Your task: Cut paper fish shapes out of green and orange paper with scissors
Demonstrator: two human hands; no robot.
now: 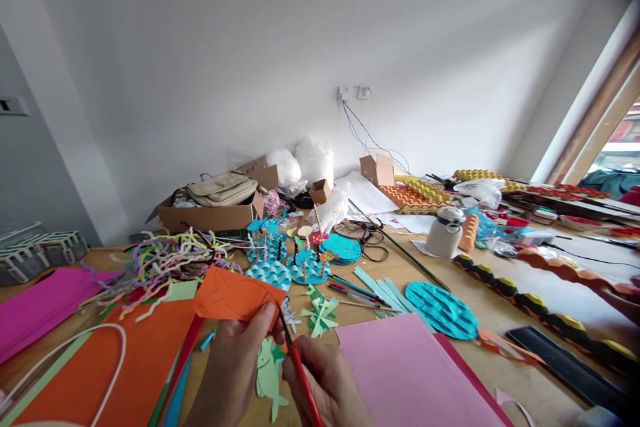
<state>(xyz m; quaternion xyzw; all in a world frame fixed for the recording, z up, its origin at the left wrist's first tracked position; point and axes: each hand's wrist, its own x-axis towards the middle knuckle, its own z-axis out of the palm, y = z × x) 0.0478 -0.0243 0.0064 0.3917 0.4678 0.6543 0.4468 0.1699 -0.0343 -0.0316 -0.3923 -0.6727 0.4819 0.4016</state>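
My left hand [237, 360] pinches an orange piece of paper [235, 295] by its lower right corner, thumb on top. A fish outline is drawn on the paper in dark line. My right hand [325, 380] is closed around red-handled scissors [300, 370], whose dark blades point up and touch the paper's right edge. Below, between my hands, a light green paper fish [269, 373] with a drawn face lies on the table, partly covered. Green paper cutouts [320, 313] lie just beyond my right hand.
Orange sheets [120, 360] lie left, a pink sheet [405, 373] right. Behind are pipe cleaners [170, 260], small blue paper models [305, 263], a corrugated blue disc [443, 310] and a cardboard box [210, 213]. A flask [445, 233] stands right, near another person's hand [617, 300].
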